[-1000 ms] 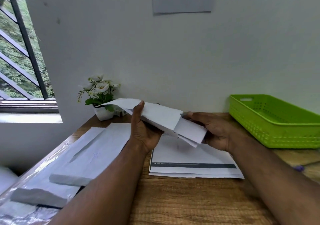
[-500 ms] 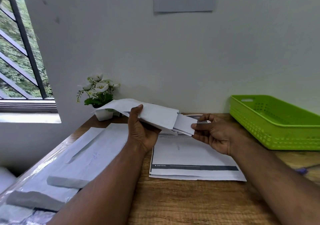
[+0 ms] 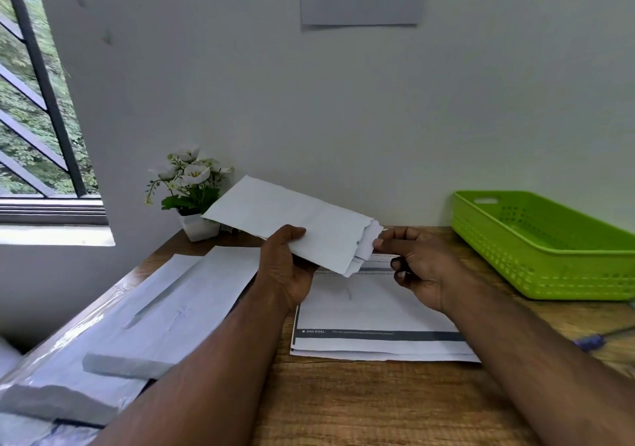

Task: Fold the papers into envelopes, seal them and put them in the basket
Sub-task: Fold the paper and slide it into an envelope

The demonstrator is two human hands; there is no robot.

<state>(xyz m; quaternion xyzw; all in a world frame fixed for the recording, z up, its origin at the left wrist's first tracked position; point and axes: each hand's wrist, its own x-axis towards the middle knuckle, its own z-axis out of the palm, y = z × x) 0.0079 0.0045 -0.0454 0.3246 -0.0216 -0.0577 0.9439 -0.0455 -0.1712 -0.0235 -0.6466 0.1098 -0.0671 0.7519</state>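
Note:
My left hand (image 3: 287, 267) grips a white envelope (image 3: 292, 220) from below, thumb on its near edge, holding it in the air above the desk. A folded paper (image 3: 369, 244) sticks a little way out of the envelope's right open end. My right hand (image 3: 417, 263) touches that paper's edge with its fingertips, the other fingers curled. A stack of printed papers (image 3: 371, 318) lies flat on the wooden desk under my hands. The green basket (image 3: 536, 256) stands at the right against the wall; what I see of its inside holds nothing.
A pile of white envelopes (image 3: 165, 315) in clear plastic wrap lies at the left of the desk (image 3: 360, 404). A small white pot of flowers (image 3: 192, 198) stands at the back left by the window. A purple pen (image 3: 589, 342) lies at the right edge.
The folded paper has gone deeper into the envelope, pushed leftward by my right hand. Only a short end now shows. The envelope has tilted up more toward me.

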